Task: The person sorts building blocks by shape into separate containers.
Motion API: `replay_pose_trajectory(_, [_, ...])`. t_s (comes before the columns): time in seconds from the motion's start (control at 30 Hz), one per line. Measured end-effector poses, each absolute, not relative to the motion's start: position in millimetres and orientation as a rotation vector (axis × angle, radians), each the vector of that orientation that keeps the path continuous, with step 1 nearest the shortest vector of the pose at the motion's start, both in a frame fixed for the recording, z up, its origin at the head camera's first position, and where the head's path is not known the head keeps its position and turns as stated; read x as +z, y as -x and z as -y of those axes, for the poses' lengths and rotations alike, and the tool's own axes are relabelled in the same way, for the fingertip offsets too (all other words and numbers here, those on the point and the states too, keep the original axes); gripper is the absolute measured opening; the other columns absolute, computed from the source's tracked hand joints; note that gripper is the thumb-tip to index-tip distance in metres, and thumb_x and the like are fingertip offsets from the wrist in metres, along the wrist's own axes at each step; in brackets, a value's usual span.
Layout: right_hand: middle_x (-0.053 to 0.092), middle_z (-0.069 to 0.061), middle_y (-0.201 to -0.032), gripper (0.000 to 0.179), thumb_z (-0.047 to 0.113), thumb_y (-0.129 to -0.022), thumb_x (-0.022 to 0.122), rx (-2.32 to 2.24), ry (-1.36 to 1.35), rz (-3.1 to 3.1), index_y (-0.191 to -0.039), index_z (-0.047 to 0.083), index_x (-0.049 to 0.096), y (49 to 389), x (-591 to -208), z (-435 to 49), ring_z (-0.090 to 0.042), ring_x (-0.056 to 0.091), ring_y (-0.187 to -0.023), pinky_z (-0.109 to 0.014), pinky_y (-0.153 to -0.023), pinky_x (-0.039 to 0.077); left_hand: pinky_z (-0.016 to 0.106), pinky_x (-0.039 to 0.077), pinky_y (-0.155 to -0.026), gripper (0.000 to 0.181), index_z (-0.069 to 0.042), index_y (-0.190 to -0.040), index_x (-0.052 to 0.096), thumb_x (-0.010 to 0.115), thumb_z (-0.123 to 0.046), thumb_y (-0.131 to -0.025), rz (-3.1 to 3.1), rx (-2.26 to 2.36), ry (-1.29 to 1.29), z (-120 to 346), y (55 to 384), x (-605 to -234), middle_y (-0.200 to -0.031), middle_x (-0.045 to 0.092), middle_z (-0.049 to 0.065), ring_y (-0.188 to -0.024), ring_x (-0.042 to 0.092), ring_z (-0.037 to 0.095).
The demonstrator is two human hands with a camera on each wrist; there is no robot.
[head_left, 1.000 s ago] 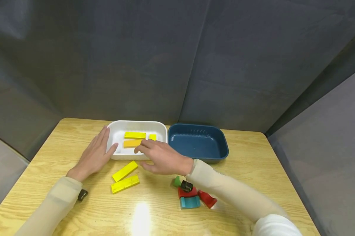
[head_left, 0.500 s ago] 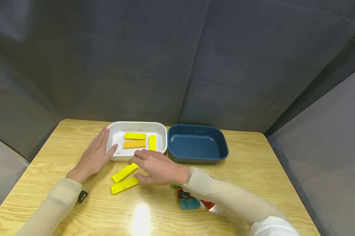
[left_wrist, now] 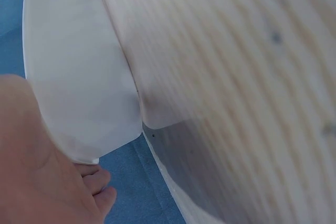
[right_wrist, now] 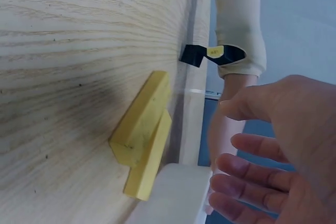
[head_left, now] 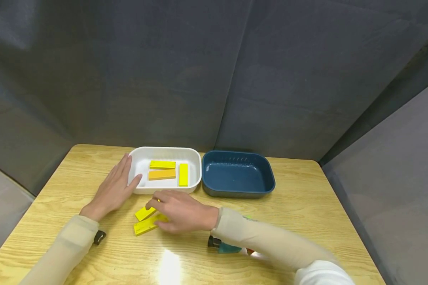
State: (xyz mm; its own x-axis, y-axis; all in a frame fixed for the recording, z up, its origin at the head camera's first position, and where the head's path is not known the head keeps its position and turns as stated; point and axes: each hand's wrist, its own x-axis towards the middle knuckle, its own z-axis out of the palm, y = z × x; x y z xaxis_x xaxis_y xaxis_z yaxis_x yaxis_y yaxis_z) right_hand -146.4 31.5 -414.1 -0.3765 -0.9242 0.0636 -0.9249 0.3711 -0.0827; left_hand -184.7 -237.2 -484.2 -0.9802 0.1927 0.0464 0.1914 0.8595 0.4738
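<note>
A dark blue tray [head_left: 239, 178] stands near the far edge of a wood-grain surface [head_left: 299, 209], with a seamed dark grey fabric [head_left: 185, 79] behind and a paler panel [head_left: 395, 170] at right, while a teal block [head_left: 229, 248] and a red piece [head_left: 250, 251], both partly hidden, lie nearer

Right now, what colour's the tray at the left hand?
The tray is white; best seen in the head view.

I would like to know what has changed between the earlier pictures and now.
The right hand moved from the white tray down and leftward in the head view, to the two yellow blocks on the table; it holds nothing. The yellow block at the tray's right end is now uncovered. The left hand, white tray and dark blue tray stayed.
</note>
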Motion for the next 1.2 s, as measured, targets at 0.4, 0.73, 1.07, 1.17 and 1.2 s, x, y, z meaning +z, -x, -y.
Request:
replay_pose_trajectory(0.4, [0.059,0.003,-0.114,0.043,0.03,-0.102,0.071,0.135,-1.79,2.617,-0.14,0.01,0.066,146.5,-434.9,-16.0,-0.008,0.053,-0.094,-0.016,-0.086,0.048,0.066,0.013,-0.13,0.088,-0.002,-0.171,-0.003,0.041,-0.052,-0.113,-3.029,0.767,-0.309,237.0,183.5,-484.4,-0.18,-0.007,0.019,-0.164,0.008,0.046])
replay_pose_trajectory(0.73, [0.06,0.003,-0.11,0.042,0.031,-0.102,0.072,0.115,-1.795,2.609,-0.137,0.009,0.067,150.2,-445.2,-9.9,-0.008,0.053,-0.092,-0.015,-0.082,0.047,0.066,0.014,-0.13,0.089,-0.003,-0.171,-0.003,0.04,-0.054,-0.113,-3.03,0.766,-0.31,236.8,183.0,-484.8,-0.18,-0.008,0.018,-0.164,0.008,0.046])
replay_pose_trajectory(1.07, [0.058,0.003,-0.106,0.036,0.03,-0.099,0.076,0.108,-1.797,2.623,-0.129,0.012,0.069,153.5,-454.3,-6.7,-0.008,0.051,-0.087,-0.016,-0.076,0.046,0.065,0.013,-0.131,0.089,-0.002,-0.171,-0.002,0.038,-0.055,-0.113,-3.032,0.762,-0.321,236.7,182.9,-483.6,-0.18,-0.007,0.019,-0.164,0.008,0.046])
replay_pose_trajectory(1.17, [0.058,0.004,-0.106,0.034,0.03,-0.099,0.077,0.095,-1.799,2.632,-0.127,0.012,0.07,154.4,-456.3,-5.9,-0.007,0.05,-0.087,-0.016,-0.075,0.045,0.064,0.012,-0.131,0.089,-0.002,-0.171,-0.003,0.038,-0.055,-0.113,-3.026,0.762,-0.324,237.3,184.0,-484.0,-0.18,-0.008,0.018,-0.164,0.007,0.045])
replay_pose_trajectory(1.2, [0.058,0.004,-0.106,0.034,0.03,-0.099,0.077,0.093,-1.801,2.637,-0.127,0.013,0.07,154.7,-456.8,-5.6,-0.007,0.05,-0.087,-0.016,-0.074,0.044,0.064,0.012,-0.131,0.089,-0.002,-0.171,-0.004,0.038,-0.055,-0.113,-3.025,0.762,-0.325,237.5,184.3,-484.1,-0.18,-0.008,0.018,-0.164,0.006,0.045])
